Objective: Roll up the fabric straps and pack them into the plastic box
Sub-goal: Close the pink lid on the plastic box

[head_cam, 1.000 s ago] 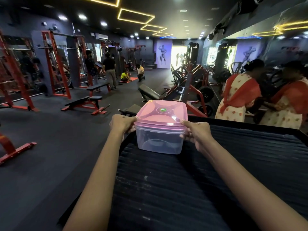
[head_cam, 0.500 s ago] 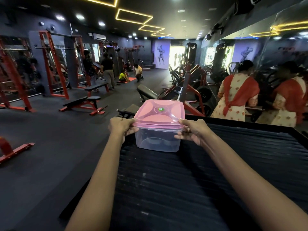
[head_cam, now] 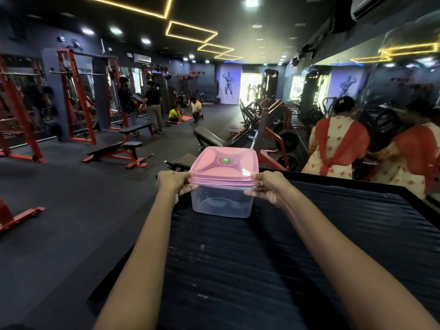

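I see the plastic box [head_cam: 222, 201] standing upright on the dark ribbed tabletop [head_cam: 262, 270], close to its far left corner. It has clear walls and a pink lid [head_cam: 225, 165] seated on top, with a small green sticker at the lid's centre. Through the clear walls I can make out only a faint rounded shape at the bottom; I cannot tell what it is.

My left hand [head_cam: 172, 183] is at the box's left side, its grip narrow: the thumb lies on the lid's edge and the fingers [head_cam: 188, 188] curl in beneath the rim, so it pinches the lid's left corner. My right hand [head_cam: 267, 186] mirrors it on the right side, thumb on top of the lid's rim and fingers tucked under, pinching the right corner. Both grips are nearly closed, with only the lid's edge between thumb and fingers. Both forearms reach straight out over the tabletop.

Beyond the tabletop is a gym floor with red racks and a black bench [head_cam: 116, 151], and a person in a red and cream garment [head_cam: 338, 144] stands just beyond the far edge.
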Demonstrator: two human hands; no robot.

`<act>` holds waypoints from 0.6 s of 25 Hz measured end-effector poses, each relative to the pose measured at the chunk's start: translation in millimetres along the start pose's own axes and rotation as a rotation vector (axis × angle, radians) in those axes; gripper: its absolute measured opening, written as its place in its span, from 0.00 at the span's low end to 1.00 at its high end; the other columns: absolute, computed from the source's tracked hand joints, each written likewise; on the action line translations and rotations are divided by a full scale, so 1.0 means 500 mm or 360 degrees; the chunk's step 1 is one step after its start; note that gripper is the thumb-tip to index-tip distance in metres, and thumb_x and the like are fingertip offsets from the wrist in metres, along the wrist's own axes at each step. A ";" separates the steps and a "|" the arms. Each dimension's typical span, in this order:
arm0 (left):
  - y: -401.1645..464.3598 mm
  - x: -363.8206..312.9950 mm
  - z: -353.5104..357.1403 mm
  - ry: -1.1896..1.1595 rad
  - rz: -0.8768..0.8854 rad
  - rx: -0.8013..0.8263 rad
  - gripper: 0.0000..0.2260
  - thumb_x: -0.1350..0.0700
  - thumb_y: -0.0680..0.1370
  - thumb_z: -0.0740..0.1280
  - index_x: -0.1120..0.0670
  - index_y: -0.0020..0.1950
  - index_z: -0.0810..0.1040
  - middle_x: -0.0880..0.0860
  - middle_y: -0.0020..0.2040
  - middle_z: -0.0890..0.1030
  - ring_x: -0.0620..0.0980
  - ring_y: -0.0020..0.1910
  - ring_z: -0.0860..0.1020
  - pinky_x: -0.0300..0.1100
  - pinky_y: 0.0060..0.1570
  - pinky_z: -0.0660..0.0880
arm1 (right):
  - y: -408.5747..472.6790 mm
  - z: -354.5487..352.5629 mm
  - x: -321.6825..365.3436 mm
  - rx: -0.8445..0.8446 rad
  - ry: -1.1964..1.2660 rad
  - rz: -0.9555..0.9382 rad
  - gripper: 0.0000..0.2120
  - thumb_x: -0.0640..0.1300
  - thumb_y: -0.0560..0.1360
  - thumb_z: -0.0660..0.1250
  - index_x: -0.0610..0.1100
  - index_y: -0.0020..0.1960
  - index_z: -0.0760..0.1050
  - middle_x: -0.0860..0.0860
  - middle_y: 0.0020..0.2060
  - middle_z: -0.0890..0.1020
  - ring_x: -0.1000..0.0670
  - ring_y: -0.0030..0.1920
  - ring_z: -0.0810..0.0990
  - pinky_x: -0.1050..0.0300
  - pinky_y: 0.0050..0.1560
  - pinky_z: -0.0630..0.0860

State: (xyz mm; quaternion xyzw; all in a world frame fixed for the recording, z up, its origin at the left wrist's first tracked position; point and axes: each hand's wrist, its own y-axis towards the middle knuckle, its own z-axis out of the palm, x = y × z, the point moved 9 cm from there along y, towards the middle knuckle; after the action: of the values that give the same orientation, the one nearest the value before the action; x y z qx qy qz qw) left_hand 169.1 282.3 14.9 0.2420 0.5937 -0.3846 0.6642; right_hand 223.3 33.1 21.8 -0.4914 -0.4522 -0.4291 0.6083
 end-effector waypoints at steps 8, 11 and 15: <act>-0.002 0.005 -0.004 -0.0004 -0.0035 -0.0036 0.11 0.69 0.76 0.67 0.64 0.34 0.71 0.56 0.22 0.77 0.47 0.16 0.76 0.41 0.24 0.78 | 0.000 0.000 0.002 -0.0029 0.0121 0.0032 0.03 0.30 0.79 0.60 0.32 0.49 0.72 0.46 0.30 0.70 0.52 0.23 0.74 0.42 0.58 0.76; -0.020 0.004 -0.003 -0.0022 -0.0047 -0.0023 0.10 0.70 0.76 0.66 0.65 0.34 0.72 0.55 0.21 0.77 0.47 0.17 0.76 0.41 0.25 0.79 | 0.006 -0.005 0.000 0.0037 0.0130 0.0112 0.04 0.30 0.79 0.60 0.32 0.46 0.71 0.43 0.36 0.70 0.45 0.33 0.76 0.54 0.44 0.82; -0.069 0.013 0.001 0.0026 -0.0102 0.0202 0.04 0.69 0.75 0.66 0.67 0.40 0.76 0.57 0.32 0.76 0.48 0.22 0.78 0.40 0.27 0.80 | -0.012 -0.046 -0.020 0.0176 0.0131 0.0206 0.05 0.34 0.77 0.64 0.32 0.50 0.71 0.45 0.37 0.67 0.44 0.37 0.78 0.60 0.24 0.79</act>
State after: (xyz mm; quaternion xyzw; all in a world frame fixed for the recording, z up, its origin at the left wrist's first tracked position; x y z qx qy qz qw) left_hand 142.0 260.1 13.2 0.2678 0.5809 -0.4405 0.6299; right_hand 218.1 10.3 10.9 -0.4673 -0.4172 -0.3832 0.6788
